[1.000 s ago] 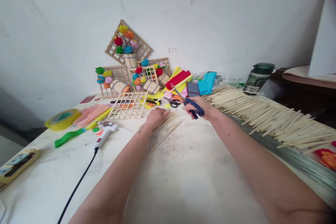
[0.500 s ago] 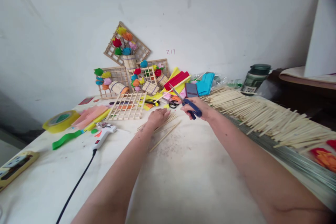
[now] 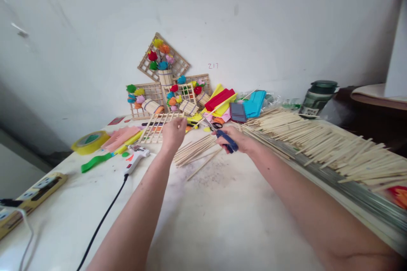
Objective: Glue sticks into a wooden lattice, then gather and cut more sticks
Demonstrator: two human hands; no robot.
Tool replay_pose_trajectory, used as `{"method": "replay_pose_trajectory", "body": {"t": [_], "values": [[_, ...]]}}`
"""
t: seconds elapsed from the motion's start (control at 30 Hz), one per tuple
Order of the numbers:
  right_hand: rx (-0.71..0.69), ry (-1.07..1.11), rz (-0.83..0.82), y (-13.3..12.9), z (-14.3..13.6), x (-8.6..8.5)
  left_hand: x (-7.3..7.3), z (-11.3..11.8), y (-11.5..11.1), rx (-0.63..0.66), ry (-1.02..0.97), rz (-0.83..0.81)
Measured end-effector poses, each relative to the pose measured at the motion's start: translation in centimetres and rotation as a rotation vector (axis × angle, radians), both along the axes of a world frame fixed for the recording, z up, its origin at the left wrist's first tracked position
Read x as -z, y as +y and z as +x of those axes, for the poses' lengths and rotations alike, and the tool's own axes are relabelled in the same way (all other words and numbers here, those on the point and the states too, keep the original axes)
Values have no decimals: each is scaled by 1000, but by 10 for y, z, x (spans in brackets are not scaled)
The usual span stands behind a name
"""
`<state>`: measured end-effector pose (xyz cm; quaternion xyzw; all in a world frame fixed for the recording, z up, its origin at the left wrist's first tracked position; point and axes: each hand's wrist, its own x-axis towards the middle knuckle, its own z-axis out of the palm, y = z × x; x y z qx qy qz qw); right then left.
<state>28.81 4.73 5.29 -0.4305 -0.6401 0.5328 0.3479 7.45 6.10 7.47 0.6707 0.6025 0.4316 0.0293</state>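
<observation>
My right hand (image 3: 241,139) is closed around dark-blue-handled scissors (image 3: 228,140), whose blades point away toward the back of the table. My left hand (image 3: 173,134) hovers with curled fingers at the right side of a small wooden stick lattice (image 3: 153,130), partly covering it from view. Whether anything is between those fingers is hidden. Between my hands, loose thin wooden sticks (image 3: 194,150) lie in a flat bunch. One separate stick (image 3: 203,165) rests in front of them, among dark specks on the white tabletop.
To the left are a hot glue gun (image 3: 135,161), yellow tape roll (image 3: 90,142), green strip (image 3: 96,163) and power strip (image 3: 51,181). Flower-decorated lattices (image 3: 163,65) stand against the wall. A large stick pile (image 3: 305,135) and a dark green bottle (image 3: 319,98) are at right.
My left hand has lifted off the loose sticks and moved left to the lattice, its fingers now curled. The scissors stay in my right hand, slightly lower. The view has shifted a little left.
</observation>
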Motion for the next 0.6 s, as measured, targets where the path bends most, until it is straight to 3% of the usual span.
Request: {"method": "replay_pose_trajectory", "body": {"t": [0.13, 0.4, 0.6], "values": [[-43, -38, -23, -8, -16, 8, 0, 17, -20, 16, 123, -41], [-93, -21, -87, -13, -31, 26, 33, 1, -9, 125, 170, 67], [-99, 17, -151, -12, -32, 29, 42, 0, -7, 178, 136, 71]]}}
